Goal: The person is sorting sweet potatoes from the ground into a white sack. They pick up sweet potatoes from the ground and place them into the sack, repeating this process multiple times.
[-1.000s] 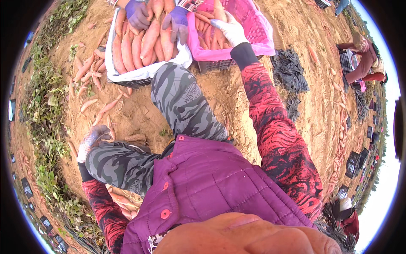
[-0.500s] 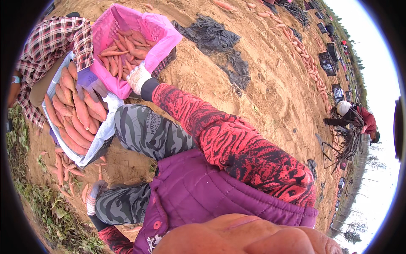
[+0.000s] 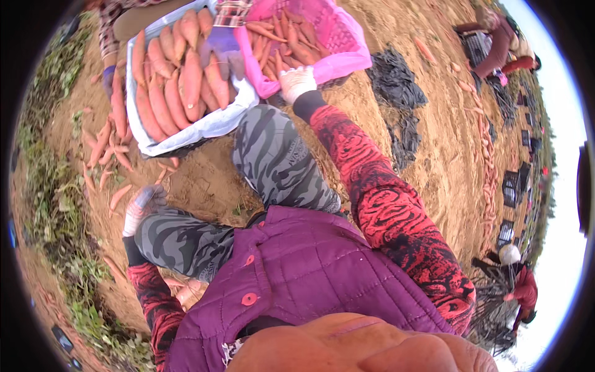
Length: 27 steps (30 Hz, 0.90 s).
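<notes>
My right hand (image 3: 297, 84), in a whitish glove, is at the near rim of a crate lined with pink plastic (image 3: 350, 56). Its fingers are closed around the lower end of a sweet potato (image 3: 278, 60) there; part of the grip is hidden. Lower left, beside my camouflage-clad knee, my left hand (image 3: 147, 199) wears a grey-fingered glove. Its fingers are stretched out, somewhat blurred, with nothing visible in them. Loose sweet potatoes (image 3: 119, 196) lie on the soil close by. A crate with a pale liner (image 3: 198, 133), full of larger sweet potatoes (image 3: 192, 77), stands between my hands.
Across the crates is a co-worker in a plaid sleeve (image 3: 232, 12); one purple-gloved hand (image 3: 226, 53) rests between the crates, and a sweet potato (image 3: 118, 102) hangs by the other. Black plastic film (image 3: 396, 80) lies right. Green vines (image 3: 56, 217) run along the left.
My view has swung, so the crates now appear higher and farther right. My left hand has moved forward of my knee, its fingers extended. My right hand stays at the pink-lined crate.
</notes>
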Available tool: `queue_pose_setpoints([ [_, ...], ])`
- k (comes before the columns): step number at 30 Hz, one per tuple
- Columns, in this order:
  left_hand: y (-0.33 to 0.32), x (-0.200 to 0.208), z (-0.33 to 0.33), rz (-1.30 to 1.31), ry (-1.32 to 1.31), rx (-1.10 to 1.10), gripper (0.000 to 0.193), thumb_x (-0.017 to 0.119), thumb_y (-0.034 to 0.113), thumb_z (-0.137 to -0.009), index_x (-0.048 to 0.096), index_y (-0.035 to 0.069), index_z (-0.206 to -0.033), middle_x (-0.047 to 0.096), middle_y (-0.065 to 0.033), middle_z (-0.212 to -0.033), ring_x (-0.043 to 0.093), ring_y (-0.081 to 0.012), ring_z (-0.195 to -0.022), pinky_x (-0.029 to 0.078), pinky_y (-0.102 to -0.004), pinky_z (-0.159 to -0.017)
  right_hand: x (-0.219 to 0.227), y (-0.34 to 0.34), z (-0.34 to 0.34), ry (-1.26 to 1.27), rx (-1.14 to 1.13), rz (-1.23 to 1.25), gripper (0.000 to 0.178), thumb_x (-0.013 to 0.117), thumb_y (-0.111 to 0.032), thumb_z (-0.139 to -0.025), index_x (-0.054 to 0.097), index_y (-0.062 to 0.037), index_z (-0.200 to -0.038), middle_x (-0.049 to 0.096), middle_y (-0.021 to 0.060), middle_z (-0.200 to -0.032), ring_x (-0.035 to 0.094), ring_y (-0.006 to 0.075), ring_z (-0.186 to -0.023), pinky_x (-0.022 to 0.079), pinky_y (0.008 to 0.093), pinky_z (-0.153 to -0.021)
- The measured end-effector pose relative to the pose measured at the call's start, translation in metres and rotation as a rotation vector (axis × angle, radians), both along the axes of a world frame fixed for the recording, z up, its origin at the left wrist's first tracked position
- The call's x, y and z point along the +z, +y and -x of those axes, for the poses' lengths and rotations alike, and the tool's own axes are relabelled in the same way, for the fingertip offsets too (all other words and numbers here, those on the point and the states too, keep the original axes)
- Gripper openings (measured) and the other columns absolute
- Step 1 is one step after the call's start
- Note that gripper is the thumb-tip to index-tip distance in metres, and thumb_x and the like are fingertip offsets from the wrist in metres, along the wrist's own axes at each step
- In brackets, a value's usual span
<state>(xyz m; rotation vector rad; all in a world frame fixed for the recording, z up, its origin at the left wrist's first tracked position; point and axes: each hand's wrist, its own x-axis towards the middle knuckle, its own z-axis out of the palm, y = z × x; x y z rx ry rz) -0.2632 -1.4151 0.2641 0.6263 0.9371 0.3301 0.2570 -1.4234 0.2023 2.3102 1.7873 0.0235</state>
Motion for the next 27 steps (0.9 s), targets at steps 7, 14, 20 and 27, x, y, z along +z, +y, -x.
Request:
queue_pose_setpoints([
  [7, -0.073, -0.042, 0.043, -0.247, 0.090, 0.307, 0.039, 0.066, 0.027, -0.092, 0.059, 0.005, -0.123, 0.062, -0.0008, -0.098, 0.058, -0.0115, -0.083, 0.048, -0.0264, -0.075, 0.001, 0.006, -0.004, -0.176, 0.048, 0.155, 0.046, 0.064, -0.044, -0.085, 0.057, -0.0152, -0.120, 0.066, 0.0114, -0.118, 0.062, 0.0296, -0.112, 0.042, 0.0476, -0.099],
  [14, -0.109, -0.114, 0.076, -0.240, 0.236, 0.550, 0.037, 0.067, 0.023, -0.091, 0.059, 0.007, -0.124, 0.065, -0.0009, -0.093, 0.060, -0.0119, -0.079, 0.050, -0.0282, -0.073, 0.008, 0.038, -0.027, -0.154, 0.105, 0.535, 0.050, 0.060, -0.034, -0.088, 0.051, -0.0164, -0.134, 0.062, 0.0160, -0.127, 0.061, 0.0332, -0.117, 0.046, 0.0488, -0.097],
  [20, -0.086, -0.156, 0.106, -0.076, 0.416, 0.616, 0.027, 0.070, 0.026, -0.089, 0.069, 0.007, -0.108, 0.067, -0.0018, -0.087, 0.064, -0.0135, -0.073, 0.053, -0.0307, -0.066, 0.077, 0.070, 0.035, 0.340, 0.397, 0.058, 0.030, 0.057, -0.015, -0.090, 0.065, -0.0092, -0.118, 0.068, 0.0208, -0.108, 0.064, 0.0358, -0.101, 0.048, 0.0434, -0.089],
  [27, 0.014, -0.189, 0.161, -0.221, 0.856, 0.595, 0.030, 0.062, 0.029, -0.087, 0.070, 0.008, -0.107, 0.069, -0.0104, -0.089, 0.067, -0.0207, -0.082, 0.054, -0.0368, -0.072, 0.127, 0.072, 0.227, 0.653, 1.027, -0.013, 0.026, 0.065, -0.003, -0.086, 0.066, -0.0059, -0.112, 0.067, 0.0123, -0.105, 0.062, 0.0318, -0.095, 0.047, 0.0416, -0.085],
])
